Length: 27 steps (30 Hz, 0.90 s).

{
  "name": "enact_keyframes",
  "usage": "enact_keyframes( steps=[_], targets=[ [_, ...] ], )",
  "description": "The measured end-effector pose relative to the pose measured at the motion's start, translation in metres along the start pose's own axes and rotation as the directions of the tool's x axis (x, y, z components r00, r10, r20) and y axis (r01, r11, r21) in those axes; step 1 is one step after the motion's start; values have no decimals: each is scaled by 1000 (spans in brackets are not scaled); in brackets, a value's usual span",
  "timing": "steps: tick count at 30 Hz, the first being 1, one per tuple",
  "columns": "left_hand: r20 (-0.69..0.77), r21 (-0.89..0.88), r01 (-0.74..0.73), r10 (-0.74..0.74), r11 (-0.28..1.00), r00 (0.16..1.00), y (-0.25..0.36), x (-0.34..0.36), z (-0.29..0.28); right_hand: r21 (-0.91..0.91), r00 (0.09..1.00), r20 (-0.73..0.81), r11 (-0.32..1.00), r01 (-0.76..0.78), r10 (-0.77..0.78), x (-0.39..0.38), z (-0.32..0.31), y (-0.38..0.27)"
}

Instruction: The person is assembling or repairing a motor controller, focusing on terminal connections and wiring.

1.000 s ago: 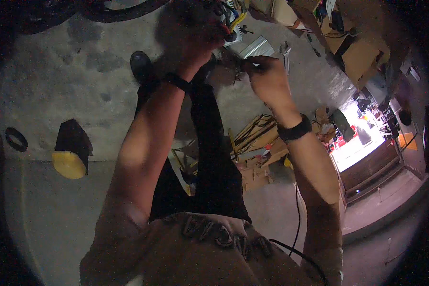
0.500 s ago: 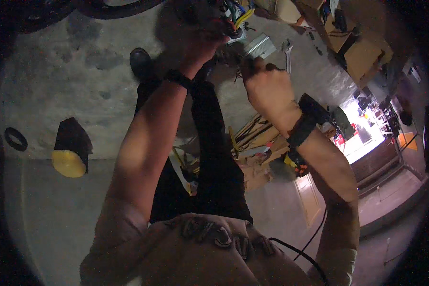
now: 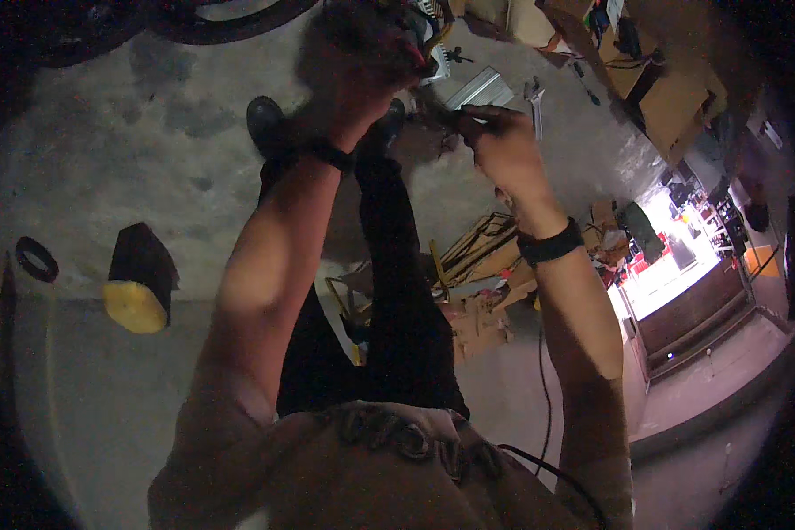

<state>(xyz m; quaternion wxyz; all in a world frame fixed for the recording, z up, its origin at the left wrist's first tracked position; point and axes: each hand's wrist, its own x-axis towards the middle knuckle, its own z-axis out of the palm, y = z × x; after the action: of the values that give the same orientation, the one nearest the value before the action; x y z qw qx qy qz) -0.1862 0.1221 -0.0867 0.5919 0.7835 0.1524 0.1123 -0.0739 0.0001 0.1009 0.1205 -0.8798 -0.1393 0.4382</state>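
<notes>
My left hand [image 3: 368,99] is at the top middle, in shadow, with its fingers closed round something dark and reddish. I cannot make out what it holds. Just beyond the fingertips are wires [image 3: 439,37] and a pale finned part [image 3: 442,60]. To the right, my right hand [image 3: 506,150] has its thumb and fingers pinched at the end of a dark, narrow thing [image 3: 437,108] that points toward the left hand. Its kind is too dark to tell. A silver metal block [image 3: 480,88] lies on the floor beyond the right hand, with an adjustable wrench [image 3: 537,108] beside it.
A screwdriver [image 3: 586,83] and cardboard boxes [image 3: 680,110] lie at the upper right. Flattened cardboard [image 3: 479,329] is by my legs. Left are a black-and-yellow block [image 3: 139,306] and a black ring [image 3: 37,259]; tyres [image 3: 230,22] stand at the top left.
My right hand has shifted slightly right, and its forearm has swung inward to the left. The yellow wires near my left hand look darker and are less in view.
</notes>
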Motion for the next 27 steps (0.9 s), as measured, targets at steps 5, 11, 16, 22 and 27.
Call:
enact_keyframes(
  steps=[5,11,16,22,27],
  targets=[
    [-64,-309,143,-171,940,983,-14,-8,7,22,996,86,1000,15,-17,-13,-2,-12],
    [125,-137,310,-294,941,948,-11,-3,10,-775,908,357,472,420,-220,-29,1,-14],
    [61,-246,315,-310,917,949,-13,-6,17,-710,945,291,628,318,-149,-28,4,-26],
    [6,-233,250,-255,940,967,-6,-8,12,-447,989,51,882,148,-140,-27,12,-42],
    [89,-372,411,-409,832,908,15,-1,1,-24,996,-15,996,83,-83,-11,15,-11]
  ],
)
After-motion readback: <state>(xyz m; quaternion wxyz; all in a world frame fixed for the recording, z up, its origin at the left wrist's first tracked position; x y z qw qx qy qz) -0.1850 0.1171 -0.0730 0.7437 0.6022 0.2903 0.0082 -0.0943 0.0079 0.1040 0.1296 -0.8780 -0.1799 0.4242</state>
